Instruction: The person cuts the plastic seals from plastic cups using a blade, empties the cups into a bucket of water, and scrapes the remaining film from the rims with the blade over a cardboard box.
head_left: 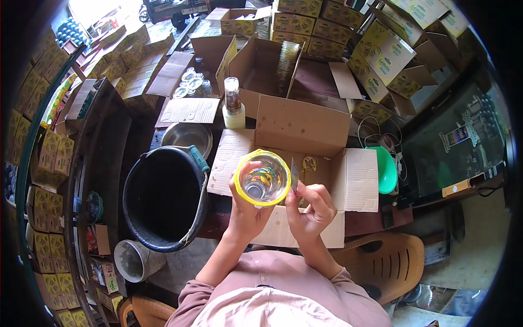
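My left hand (pixel 248 215) is wrapped round a clear plastic cup (pixel 255 189), whose top faces me. A bright yellow band runs round the cup's rim, and coloured print shows through its wall. Between the thumb and fingers of my right hand (pixel 311 211) is a thin, flat, greyish piece (pixel 295 175), standing edge-on against the right side of the rim. Its exact kind I cannot make out. Both hands are above an open cardboard box (pixel 302 122), and a round yellow-patterned piece (pixel 309 163) lies inside it.
A black bucket (pixel 163 201) stands left, with a metal bowl (pixel 188 139) behind it. Stacked cups (pixel 233 101) rise beyond the box's left flap. Another open carton (pixel 256 68) holds a tall cup stack (pixel 287 60). A green bowl (pixel 381 170) sits right, near a plastic chair (pixel 389 261).
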{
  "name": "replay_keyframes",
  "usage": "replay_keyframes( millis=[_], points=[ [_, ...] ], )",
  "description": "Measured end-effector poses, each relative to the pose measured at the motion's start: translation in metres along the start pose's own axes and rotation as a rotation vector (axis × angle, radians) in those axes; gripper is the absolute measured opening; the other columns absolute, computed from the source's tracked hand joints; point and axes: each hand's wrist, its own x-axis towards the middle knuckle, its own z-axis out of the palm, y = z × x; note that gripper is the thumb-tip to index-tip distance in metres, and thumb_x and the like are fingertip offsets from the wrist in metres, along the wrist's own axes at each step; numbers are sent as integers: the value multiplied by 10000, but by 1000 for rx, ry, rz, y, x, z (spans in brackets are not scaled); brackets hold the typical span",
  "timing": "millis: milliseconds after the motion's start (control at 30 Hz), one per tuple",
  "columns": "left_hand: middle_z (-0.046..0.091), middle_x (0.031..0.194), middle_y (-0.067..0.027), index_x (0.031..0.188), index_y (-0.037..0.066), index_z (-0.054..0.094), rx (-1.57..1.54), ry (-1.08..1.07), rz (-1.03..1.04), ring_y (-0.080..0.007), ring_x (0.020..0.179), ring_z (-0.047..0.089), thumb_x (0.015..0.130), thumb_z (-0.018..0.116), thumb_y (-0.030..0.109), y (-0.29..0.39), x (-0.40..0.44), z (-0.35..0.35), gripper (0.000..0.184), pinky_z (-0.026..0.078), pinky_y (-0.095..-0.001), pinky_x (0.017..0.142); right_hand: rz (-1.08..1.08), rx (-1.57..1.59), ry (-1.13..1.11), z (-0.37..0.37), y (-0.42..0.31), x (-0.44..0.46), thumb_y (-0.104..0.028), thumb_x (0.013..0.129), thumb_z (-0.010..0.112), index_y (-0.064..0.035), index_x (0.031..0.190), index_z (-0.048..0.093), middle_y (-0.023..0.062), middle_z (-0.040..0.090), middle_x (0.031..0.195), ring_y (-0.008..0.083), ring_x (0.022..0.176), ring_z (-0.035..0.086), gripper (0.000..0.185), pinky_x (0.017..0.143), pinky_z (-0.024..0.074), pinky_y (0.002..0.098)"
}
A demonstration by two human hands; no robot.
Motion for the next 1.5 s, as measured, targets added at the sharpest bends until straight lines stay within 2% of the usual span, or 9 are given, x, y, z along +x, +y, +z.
replay_keyframes(
  millis=[233,433,533,633,833,967,1067,1267,1500],
  points=[
    [400,1188,-218,1230,6,196,87,-17,79,-340,1041,437,720,687,74,4,2,1,711,365,-423,891,-43,-90,41,-2,1,1,78,632,686,-37,917,680,37,560,650,95,552,549,308,511,446,204],
    [401,1179,-222,1206,2,206,31,-88,58,-347,1036,434,722,681,73,7,1,2,682,361,-428,888,26,15,0,-7,6,10,89,608,677,-39,917,682,45,576,666,107,568,559,335,527,450,210],
    [403,1171,-223,1208,-6,204,-52,-111,34,-350,1039,432,721,678,66,6,2,0,682,357,-434,894,18,35,-26,-9,12,9,68,642,709,-10,874,661,15,540,670,73,590,504,250,479,339,180],
    [404,1172,-223,1218,-13,199,5,-168,69,-350,1045,435,719,675,56,4,4,-5,693,353,-435,905,15,6,-17,-10,9,10,91,615,663,-42,914,683,49,584,674,107,567,558,328,525,444,206],
    [408,1181,-221,1255,-29,176,8,-225,82,-355,1078,438,714,668,42,6,4,-12,735,348,-424,928,-20,-12,-36,-12,6,13,81,624,667,-45,915,685,43,571,665,101,554,549,318,501,435,207],
    [413,1187,-214,1285,-35,176,-68,-279,82,-324,1066,473,701,679,26,0,2,-17,773,400,-374,901,-46,17,-58,-13,6,15,86,627,680,-42,920,683,41,571,666,100,555,548,320,492,433,209],
    [425,1181,-194,1276,-16,234,-143,-318,59,-282,1061,491,688,681,22,-1,1,-20,740,410,-353,896,-39,-6,-79,-14,4,15,83,628,693,-44,917,683,43,576,668,103,563,554,316,492,434,207],
    [452,1146,-150,1236,2,326,-413,-299,-158,-213,1044,498,651,676,29,-4,-1,-20,682,413,-321,887,16,86,-114,-16,3,16,79,636,690,-50,913,683,49,584,672,112,572,564,305,492,445,215],
    [472,1117,-138,1208,6,367,-370,-260,-76,-206,1018,514,623,697,48,-4,2,-19,673,436,-314,850,-63,-41,-84,-14,0,11,81,630,684,-54,904,681,47,592,688,121,581,579,306,497,462,228]
  ],
)
